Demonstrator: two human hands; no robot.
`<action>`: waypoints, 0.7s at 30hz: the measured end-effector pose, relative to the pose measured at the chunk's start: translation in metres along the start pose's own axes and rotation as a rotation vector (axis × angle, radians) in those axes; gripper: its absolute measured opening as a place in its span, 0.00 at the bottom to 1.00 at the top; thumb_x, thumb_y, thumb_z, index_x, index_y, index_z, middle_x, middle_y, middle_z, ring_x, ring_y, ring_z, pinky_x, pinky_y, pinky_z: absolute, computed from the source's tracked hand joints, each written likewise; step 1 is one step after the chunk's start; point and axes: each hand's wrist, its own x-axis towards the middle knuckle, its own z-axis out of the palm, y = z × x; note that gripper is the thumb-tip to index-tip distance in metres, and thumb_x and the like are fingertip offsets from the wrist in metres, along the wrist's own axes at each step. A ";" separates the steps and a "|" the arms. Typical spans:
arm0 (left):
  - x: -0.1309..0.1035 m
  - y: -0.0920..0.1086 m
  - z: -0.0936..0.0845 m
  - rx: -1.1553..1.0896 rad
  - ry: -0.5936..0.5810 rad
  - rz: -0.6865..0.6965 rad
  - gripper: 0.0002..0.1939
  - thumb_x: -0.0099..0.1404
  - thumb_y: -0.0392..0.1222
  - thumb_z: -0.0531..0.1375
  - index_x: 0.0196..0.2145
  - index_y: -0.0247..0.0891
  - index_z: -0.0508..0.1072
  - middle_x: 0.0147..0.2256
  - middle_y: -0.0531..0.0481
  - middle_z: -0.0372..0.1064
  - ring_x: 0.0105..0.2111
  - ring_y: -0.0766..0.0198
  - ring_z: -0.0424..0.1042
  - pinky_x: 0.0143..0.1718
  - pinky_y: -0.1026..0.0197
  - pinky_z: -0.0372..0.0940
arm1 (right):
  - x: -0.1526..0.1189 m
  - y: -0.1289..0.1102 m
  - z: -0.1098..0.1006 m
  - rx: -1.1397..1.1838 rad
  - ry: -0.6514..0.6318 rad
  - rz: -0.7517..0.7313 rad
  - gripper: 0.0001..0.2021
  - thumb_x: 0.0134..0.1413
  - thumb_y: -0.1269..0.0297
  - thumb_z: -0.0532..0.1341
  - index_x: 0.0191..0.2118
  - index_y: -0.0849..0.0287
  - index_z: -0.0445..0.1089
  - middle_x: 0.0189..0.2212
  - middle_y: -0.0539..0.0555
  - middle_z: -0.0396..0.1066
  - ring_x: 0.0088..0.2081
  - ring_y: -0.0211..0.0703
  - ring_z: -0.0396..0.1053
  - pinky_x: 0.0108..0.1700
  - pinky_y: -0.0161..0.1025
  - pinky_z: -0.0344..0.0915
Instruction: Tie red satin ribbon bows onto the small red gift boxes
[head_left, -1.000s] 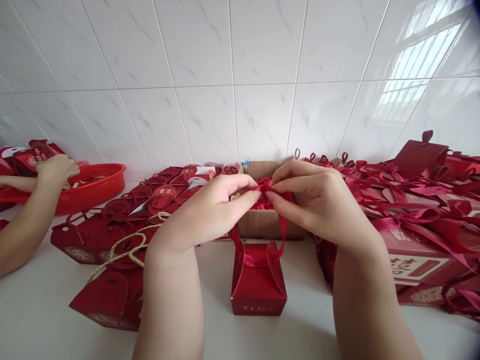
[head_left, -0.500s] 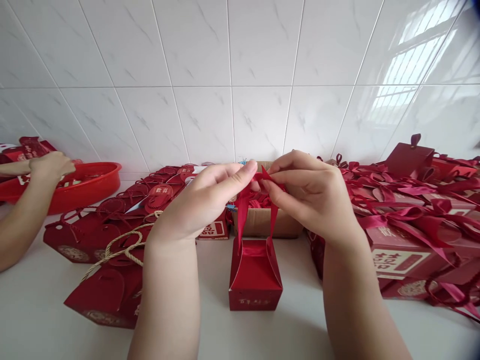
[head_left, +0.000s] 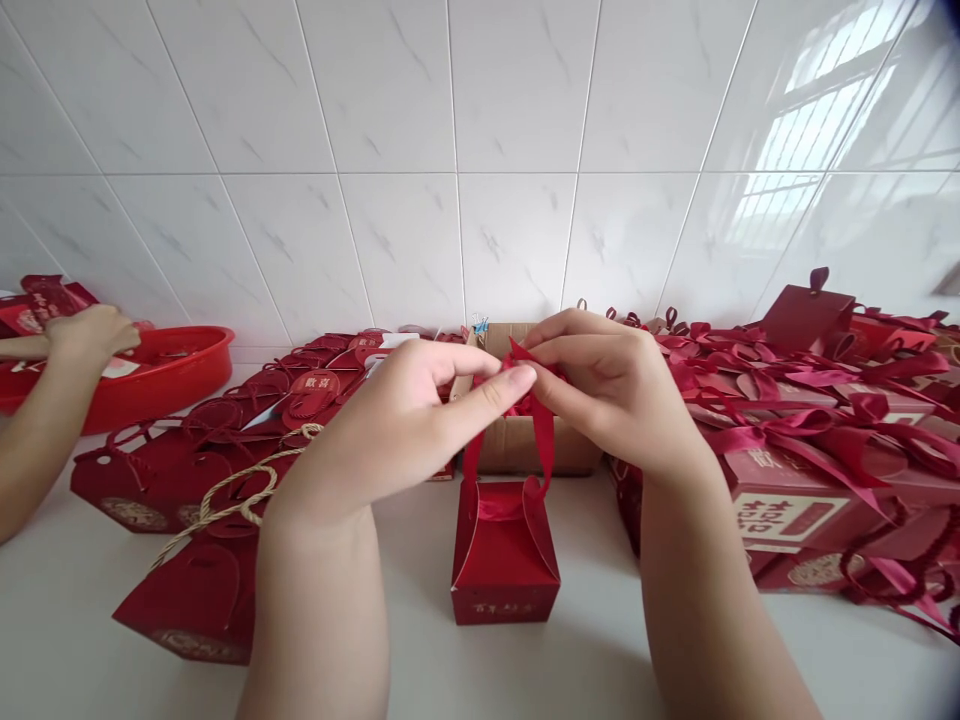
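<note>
A small dark red gift box (head_left: 505, 560) stands upright on the white surface in front of me. Its red ribbon (head_left: 543, 440) rises in two strands from the box top to my fingers. My left hand (head_left: 427, 410), thumb stretched toward the right hand, closes on the ribbon. With thumb and fingertips pinched, my right hand (head_left: 600, 385) grips the same ribbon, and a pointed end sticks up between the hands. The crossing of the strands is partly hidden behind my fingers.
Behind the gift box is a cardboard box (head_left: 540, 455) holding red ribbons. Stacked red boxes with bows (head_left: 795, 480) fill the right; more red boxes (head_left: 150, 480) lie left, one with a cord handle (head_left: 217, 510). Another person's hand (head_left: 90, 335) is over a red basin (head_left: 172, 370).
My left thumb has come down and across toward the right fingertips, closing over the ribbon. The right hand stays pinched. The view has shifted slightly.
</note>
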 end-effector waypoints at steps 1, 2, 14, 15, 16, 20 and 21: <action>-0.001 0.001 0.001 0.070 -0.028 0.014 0.20 0.62 0.53 0.58 0.18 0.40 0.66 0.18 0.55 0.58 0.21 0.67 0.61 0.23 0.63 0.57 | 0.001 0.000 0.000 0.011 -0.023 0.039 0.06 0.55 0.72 0.61 0.30 0.60 0.76 0.34 0.53 0.73 0.35 0.39 0.71 0.37 0.36 0.68; -0.001 0.003 0.003 0.138 -0.049 0.028 0.20 0.63 0.53 0.56 0.19 0.40 0.66 0.19 0.55 0.59 0.21 0.67 0.61 0.23 0.63 0.57 | 0.001 0.000 0.000 0.017 -0.039 0.077 0.07 0.55 0.72 0.61 0.30 0.60 0.76 0.33 0.53 0.74 0.35 0.40 0.72 0.37 0.36 0.68; -0.018 0.011 -0.002 0.619 -0.032 0.134 0.15 0.66 0.52 0.52 0.36 0.43 0.74 0.39 0.51 0.75 0.44 0.54 0.70 0.53 0.45 0.56 | -0.018 0.012 0.004 0.612 0.112 0.549 0.10 0.53 0.56 0.64 0.35 0.56 0.77 0.32 0.51 0.75 0.37 0.41 0.72 0.44 0.39 0.67; -0.020 0.010 -0.002 0.647 -0.005 0.119 0.15 0.66 0.51 0.52 0.41 0.43 0.74 0.45 0.49 0.74 0.49 0.53 0.69 0.56 0.43 0.51 | -0.022 0.014 0.003 0.644 0.169 0.592 0.10 0.51 0.56 0.65 0.34 0.56 0.77 0.31 0.50 0.75 0.35 0.39 0.71 0.42 0.37 0.67; -0.023 0.009 -0.002 0.674 0.022 0.105 0.16 0.66 0.50 0.52 0.45 0.42 0.72 0.51 0.47 0.71 0.54 0.51 0.66 0.58 0.41 0.47 | -0.027 0.015 0.003 0.653 0.222 0.623 0.09 0.50 0.56 0.66 0.32 0.56 0.77 0.30 0.49 0.74 0.33 0.37 0.70 0.40 0.35 0.66; -0.033 0.001 -0.005 0.753 0.048 0.038 0.22 0.65 0.51 0.53 0.53 0.41 0.68 0.61 0.42 0.60 0.60 0.49 0.59 0.61 0.40 0.40 | -0.048 0.008 -0.007 0.633 0.241 0.627 0.10 0.49 0.56 0.67 0.29 0.59 0.75 0.23 0.47 0.69 0.26 0.32 0.66 0.31 0.31 0.62; -0.035 -0.001 -0.006 0.744 0.041 0.007 0.24 0.64 0.53 0.53 0.54 0.41 0.67 0.61 0.43 0.59 0.61 0.47 0.58 0.61 0.40 0.39 | -0.054 0.004 -0.011 0.642 0.209 0.622 0.11 0.49 0.56 0.67 0.29 0.60 0.74 0.23 0.47 0.69 0.25 0.32 0.65 0.30 0.31 0.62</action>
